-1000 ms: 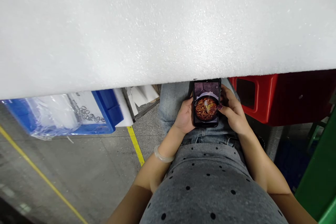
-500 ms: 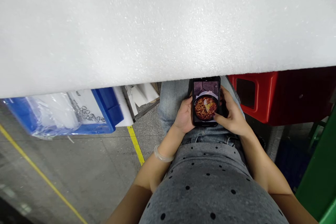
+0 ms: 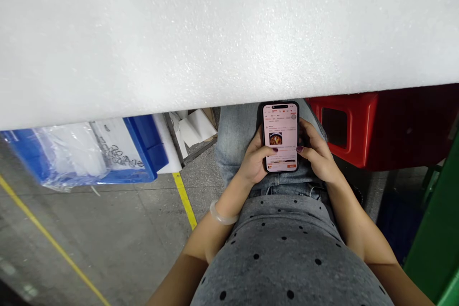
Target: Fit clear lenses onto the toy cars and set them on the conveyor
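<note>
A smartphone (image 3: 281,136) is held upright above my lap, its lit screen showing a pale page with text and a small food picture. My left hand (image 3: 255,158) grips its left side, the thumb lying over the lower part of the screen. On the opposite edge, my right hand (image 3: 316,151) is wrapped round the phone with the thumb at the screen's right border. Fingers behind the phone are hidden. Beneath it are my jeans (image 3: 234,138).
White foam sheeting (image 3: 229,33) covers the surface in front of me. At left a blue bin (image 3: 145,146) holds clear plastic bags (image 3: 75,153). A red plastic stool (image 3: 358,129) stands at right, near a green post (image 3: 435,229). Yellow lines (image 3: 184,198) mark the floor.
The phone's screen has switched from a large food picture to a pale page of text. My left thumb has come over the screen; my right thumb has shifted slightly up and right.
</note>
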Tool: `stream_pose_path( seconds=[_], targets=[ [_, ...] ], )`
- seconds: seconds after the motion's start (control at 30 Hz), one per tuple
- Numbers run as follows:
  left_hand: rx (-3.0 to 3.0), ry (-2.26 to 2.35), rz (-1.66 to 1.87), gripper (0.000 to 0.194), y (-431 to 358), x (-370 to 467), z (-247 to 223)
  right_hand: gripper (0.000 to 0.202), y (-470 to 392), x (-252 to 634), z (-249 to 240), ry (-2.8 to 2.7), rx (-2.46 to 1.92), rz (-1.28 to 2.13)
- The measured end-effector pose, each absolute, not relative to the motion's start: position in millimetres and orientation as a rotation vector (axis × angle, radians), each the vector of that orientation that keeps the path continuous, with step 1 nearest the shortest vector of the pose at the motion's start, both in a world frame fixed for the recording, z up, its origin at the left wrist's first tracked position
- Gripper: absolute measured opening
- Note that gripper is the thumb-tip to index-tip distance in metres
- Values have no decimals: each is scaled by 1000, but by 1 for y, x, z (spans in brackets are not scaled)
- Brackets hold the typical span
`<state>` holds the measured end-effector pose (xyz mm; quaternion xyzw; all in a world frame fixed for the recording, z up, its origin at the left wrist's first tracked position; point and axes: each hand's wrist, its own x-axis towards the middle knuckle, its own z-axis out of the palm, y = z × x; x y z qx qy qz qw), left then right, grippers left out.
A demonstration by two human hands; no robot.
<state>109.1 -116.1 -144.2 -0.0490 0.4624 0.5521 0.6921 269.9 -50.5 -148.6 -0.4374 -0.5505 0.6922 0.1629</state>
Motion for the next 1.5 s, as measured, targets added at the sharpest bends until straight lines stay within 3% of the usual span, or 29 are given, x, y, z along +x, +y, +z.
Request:
stream_pose_path(
  seconds=[0.1,0.53,0.77,1.0,1.5],
  targets=[
    [-154,1046,1246,40,-115,111,-144,58,-49,267,-147,-1561,-1243,1972],
    [-104,1029,1261,52,-115,109,-146,57,-49,265,-146,-1610,-1246,1944],
    [-63,1031,1257,60,-118,109,-147,39,-48,257,-142,-1577,-1294,1867],
    [-83,1080,1243,40,-115,112,-146,35,-47,256,-141,-1545,-1277,1884],
    [-129,954,1292,40,-110,110,-144,30,-48,257,-145,-1434,-1274,1922]
  ],
)
